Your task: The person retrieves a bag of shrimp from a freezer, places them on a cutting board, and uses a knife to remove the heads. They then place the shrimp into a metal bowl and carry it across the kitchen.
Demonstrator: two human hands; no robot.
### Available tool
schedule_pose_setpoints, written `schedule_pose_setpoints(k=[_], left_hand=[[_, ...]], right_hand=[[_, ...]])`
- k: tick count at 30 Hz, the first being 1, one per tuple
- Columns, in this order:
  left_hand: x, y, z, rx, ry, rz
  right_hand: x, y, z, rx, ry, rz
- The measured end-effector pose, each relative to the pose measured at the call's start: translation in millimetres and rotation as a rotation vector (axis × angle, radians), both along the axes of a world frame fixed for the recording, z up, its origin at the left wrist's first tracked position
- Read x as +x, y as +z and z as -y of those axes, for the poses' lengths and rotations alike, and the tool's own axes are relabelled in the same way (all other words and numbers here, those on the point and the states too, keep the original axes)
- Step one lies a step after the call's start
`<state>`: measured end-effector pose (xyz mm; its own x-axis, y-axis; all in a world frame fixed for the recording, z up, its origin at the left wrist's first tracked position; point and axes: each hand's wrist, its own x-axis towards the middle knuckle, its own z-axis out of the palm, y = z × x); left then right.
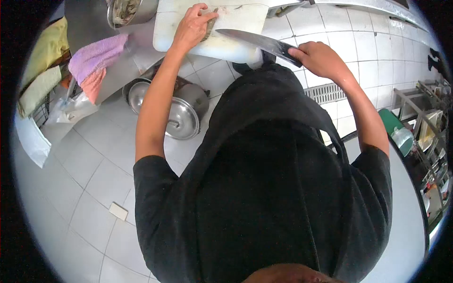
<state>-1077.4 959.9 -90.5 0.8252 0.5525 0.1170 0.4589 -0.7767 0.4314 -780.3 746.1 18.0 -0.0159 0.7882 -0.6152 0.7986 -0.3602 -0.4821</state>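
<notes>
My right hand (318, 57) is wrapped round the black handle of a large knife (257, 41). The blade points left over the near edge of a white cutting board (240, 21). On the board, my left hand (193, 26) presses its fingers on a small greyish-brown piece of food (208, 29), whose kind I cannot make out. The knife's tip is just right of that piece, apart from it. Small scraps lie near the board's far edge.
A metal pot (132, 13) with food pieces stands left of the board. Purple (96, 54) and yellow (49, 45) cloths hang at the left. Lidded pots (181, 118) stand on the floor below. A metal rack (436, 127) is at the right.
</notes>
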Motion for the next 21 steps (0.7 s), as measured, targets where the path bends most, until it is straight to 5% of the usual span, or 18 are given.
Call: schedule_pose_setpoints(k=[21], left_hand=[[6,-16,18,0.094,0.285,0.124]], right_hand=[[7,-23,-20,-0.086,0.022,-0.104]])
